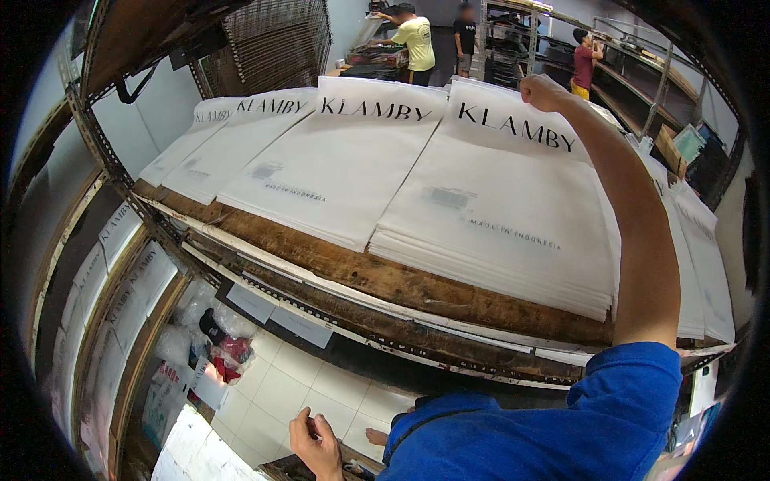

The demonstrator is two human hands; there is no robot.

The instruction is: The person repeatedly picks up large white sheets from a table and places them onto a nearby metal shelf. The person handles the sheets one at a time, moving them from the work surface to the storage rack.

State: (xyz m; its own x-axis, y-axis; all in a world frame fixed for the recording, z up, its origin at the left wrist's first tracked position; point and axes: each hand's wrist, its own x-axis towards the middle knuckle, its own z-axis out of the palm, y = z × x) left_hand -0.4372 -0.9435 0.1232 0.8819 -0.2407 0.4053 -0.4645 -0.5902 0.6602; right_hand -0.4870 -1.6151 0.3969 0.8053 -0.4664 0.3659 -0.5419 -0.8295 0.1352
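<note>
- Nearest, the blue sleeve [561, 425] fills the lower right.
- The left hand [315, 443] hangs low over the tiled floor [305, 385]; its grip cannot be told.
- The right hand [544, 90], closed, grasps the far edge of the top white sheet [497, 200].
- Three more stacks [337, 160] lie leftward on the wooden table [361, 268].

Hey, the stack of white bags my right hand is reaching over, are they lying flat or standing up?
Lying flat. The stack of white bags rests on the wooden shelf, layered edges showing at its front; the right hand is at its far edge.
</note>
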